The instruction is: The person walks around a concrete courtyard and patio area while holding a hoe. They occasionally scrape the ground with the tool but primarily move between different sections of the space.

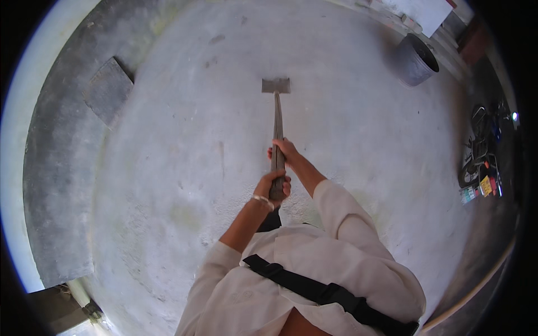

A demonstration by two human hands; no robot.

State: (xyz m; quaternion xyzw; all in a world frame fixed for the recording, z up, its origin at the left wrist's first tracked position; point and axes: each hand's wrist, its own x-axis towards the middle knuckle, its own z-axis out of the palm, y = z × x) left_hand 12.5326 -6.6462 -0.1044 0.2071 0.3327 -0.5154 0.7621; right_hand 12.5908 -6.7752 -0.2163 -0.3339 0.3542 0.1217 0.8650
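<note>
Long-handled scraper (277,112), flat blade resting on the pale concrete floor (185,168) ahead, handle clasped by left hand (273,186) low and right hand (284,151) above: risk, blade probably catching on rough patches, jarring both wrists.

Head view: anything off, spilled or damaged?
Nothing stands out. Both hands, left and right, grip the long-handled scraper, its blade flat on the pale concrete floor. The grey bucket stands upright, nothing spilled.
</note>
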